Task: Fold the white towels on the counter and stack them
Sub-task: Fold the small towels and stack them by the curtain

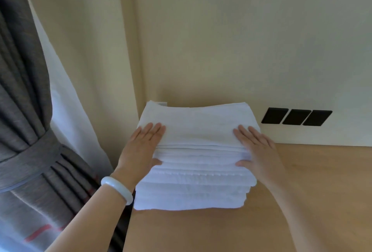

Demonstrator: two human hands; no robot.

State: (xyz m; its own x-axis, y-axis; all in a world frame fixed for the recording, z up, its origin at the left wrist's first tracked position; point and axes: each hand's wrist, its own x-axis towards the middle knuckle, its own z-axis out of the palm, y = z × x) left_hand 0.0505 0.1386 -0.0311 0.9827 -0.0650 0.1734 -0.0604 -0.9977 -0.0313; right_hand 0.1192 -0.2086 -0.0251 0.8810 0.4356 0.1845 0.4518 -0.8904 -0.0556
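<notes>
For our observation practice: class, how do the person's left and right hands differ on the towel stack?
The left hand sits at the left edge of the stack, the right hand at its right edge. The left wrist wears a white bangle; the right wrist is bare. Both lie flat, fingers on top, thumbs against the front.

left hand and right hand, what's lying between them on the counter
In the head view, only the top white towel of the stack lies between the left hand and right hand. Both hands rest flat on it.
</notes>
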